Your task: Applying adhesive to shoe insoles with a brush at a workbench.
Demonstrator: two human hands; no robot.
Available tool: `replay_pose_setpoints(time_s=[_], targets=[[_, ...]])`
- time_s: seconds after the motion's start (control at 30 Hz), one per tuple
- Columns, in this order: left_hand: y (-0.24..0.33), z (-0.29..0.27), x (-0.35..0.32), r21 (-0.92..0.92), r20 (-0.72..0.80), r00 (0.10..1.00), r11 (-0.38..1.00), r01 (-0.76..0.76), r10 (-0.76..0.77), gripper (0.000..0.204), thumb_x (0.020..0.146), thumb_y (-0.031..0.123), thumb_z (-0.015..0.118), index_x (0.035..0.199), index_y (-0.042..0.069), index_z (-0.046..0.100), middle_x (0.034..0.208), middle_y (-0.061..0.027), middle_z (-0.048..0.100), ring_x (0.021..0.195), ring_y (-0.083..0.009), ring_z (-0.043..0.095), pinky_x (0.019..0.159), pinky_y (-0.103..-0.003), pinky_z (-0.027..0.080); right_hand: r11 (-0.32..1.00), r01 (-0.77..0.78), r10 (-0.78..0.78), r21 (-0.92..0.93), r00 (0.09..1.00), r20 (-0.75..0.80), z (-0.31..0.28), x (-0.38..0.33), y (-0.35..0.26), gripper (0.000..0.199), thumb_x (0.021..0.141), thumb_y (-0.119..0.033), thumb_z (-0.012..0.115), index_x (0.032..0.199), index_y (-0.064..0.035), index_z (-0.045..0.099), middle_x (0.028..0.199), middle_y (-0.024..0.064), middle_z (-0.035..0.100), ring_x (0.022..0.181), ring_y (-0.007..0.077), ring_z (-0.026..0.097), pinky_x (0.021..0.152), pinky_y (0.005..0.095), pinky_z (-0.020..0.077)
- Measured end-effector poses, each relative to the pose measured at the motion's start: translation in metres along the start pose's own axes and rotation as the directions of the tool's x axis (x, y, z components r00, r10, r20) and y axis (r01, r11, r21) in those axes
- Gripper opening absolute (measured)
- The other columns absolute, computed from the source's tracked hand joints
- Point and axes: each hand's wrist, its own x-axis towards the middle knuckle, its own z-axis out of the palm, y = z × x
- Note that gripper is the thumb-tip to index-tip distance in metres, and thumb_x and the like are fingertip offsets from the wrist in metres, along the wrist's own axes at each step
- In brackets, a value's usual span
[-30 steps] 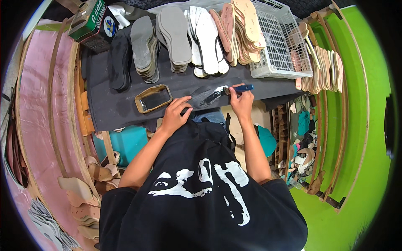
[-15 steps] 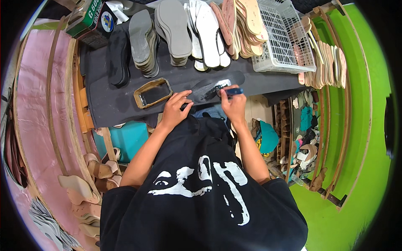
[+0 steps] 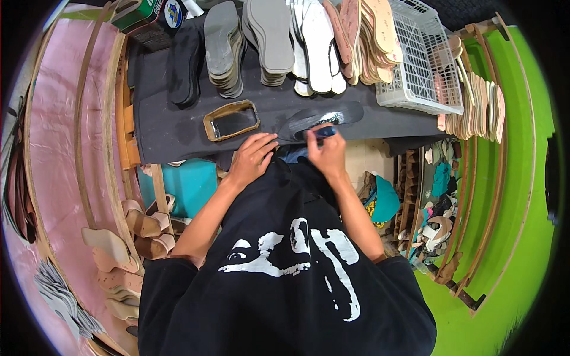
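A black shoe sole (image 3: pixel 297 123) lies flat along the table's near edge, with a wet, glossy patch across its middle and right part. Its left end is pinched by the fingertips of my left hand (image 3: pixel 253 155). My right hand (image 3: pixel 328 155) closes around a brush (image 3: pixel 324 133) with a dark blue handle, held low over the sole's near side; its working end is hidden. Left of the sole stands an open, brown-rimmed glue container (image 3: pixel 231 120) with dark contents.
Along the table's back are black soles (image 3: pixel 185 71), grey soles (image 3: pixel 270 44), white insoles (image 3: pixel 317 47), beige insoles (image 3: pixel 380 35) and a white plastic crate (image 3: pixel 420 59). A green-and-black metal can (image 3: pixel 145 24) stands far left. Wooden racks hold more pieces at both sides.
My right hand has brought the brush down toward the sole's near edge, and the glossy patch shows more. My left hand stays by the sole's left end. The whole view has shifted slightly.
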Motion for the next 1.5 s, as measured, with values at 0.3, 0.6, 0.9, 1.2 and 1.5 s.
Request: replay_pose_setpoints(time_s=[0.3,0.6,0.9,1.2,1.5], targets=[[-0.011,0.006,-0.009,0.048,-0.066,0.998,0.999,-0.002,0.005,0.045,0.083,-0.002,0.086,0.127,0.002,0.076,0.141,-0.011,0.074,0.131,-0.0343,0.067,0.112,-0.044,0.056,0.997,0.063,-0.067,0.05,0.995,0.079,0.02,0.004,-0.011,0.013,0.088,0.003,0.078,0.09,0.0013,0.065,0.088,0.0177,0.067,0.082,0.0424,0.067,0.073,0.048,0.0546],[-0.013,0.005,-0.011,0.032,-0.104,0.994,0.999,0.036,-0.032,0.042,0.084,-0.001,0.086,0.125,0.001,0.077,0.137,-0.0104,0.076,0.129,-0.0334,0.069,0.112,-0.044,0.056,0.979,0.183,-0.196,0.087,0.967,0.162,0.034,0.021,-0.017,0.013,0.087,0.002,0.078,0.09,-0.0003,0.066,0.086,0.0172,0.065,0.082,0.041,0.065,0.072,0.0472,0.0526],[-0.018,0.006,-0.011,-0.002,-0.118,0.993,1.0,0.005,-0.005,0.041,0.085,0.0,0.085,0.125,0.001,0.078,0.136,-0.0092,0.076,0.128,-0.032,0.069,0.111,-0.043,0.057,0.936,0.337,-0.351,0.097,0.891,0.289,0.032,0.024,-0.02,0.013,0.086,0.004,0.082,0.091,-0.0001,0.07,0.086,0.0139,0.069,0.075,0.0361,0.07,0.066,0.0413,0.0549],[-0.016,0.004,-0.013,0.032,-0.08,0.996,0.999,0.031,-0.028,0.043,0.087,0.001,0.082,0.13,0.002,0.077,0.139,-0.0092,0.074,0.131,-0.0319,0.067,0.112,-0.043,0.056,0.98,0.158,-0.18,0.118,0.961,0.212,0.026,0.028,-0.02,0.013,0.087,0.004,0.08,0.091,0.0009,0.068,0.085,0.0159,0.068,0.076,0.0377,0.069,0.068,0.0428,0.0552],[-0.004,0.003,-0.007,0.044,-0.053,0.994,0.994,0.099,-0.096,0.055,0.086,0.0,0.079,0.139,0.001,0.069,0.151,-0.0127,0.065,0.132,-0.0366,0.065,0.112,-0.046,0.054,0.969,0.209,-0.241,0.132,0.917,0.318,0.036,0.044,-0.026,0.014,0.086,0.004,0.078,0.091,0.0006,0.066,0.085,0.0171,0.065,0.081,0.0414,0.066,0.072,0.0471,0.053]])
